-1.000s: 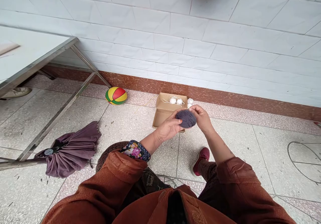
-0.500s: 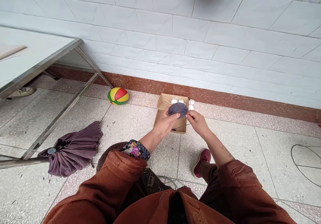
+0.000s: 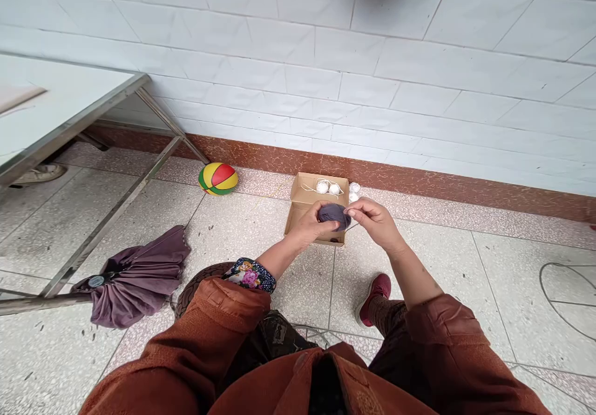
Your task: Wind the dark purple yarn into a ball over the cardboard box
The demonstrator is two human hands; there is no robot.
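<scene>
A ball of dark purple-grey yarn is gripped in my left hand, thumb across its near side. Close against the ball's right side is my right hand, its thumb and forefinger pinched together; the yarn strand between them is too fine to make out clearly. Below both hands an opened cardboard box lies on the floor. Two white yarn balls with loose strands rest in its far part, and more white balls sit just outside its right edge. Something small and dark lies in the near part.
A red, yellow and green ball lies left of the box by the wall. The metal-framed table stands at left, with a folded purple umbrella near its leg. A wire loop lies on the floor at right.
The yarn ball has been lowered and turned in my left hand, uncovering the white balls in the box. My right hand has moved slightly up and right, still pinched.
</scene>
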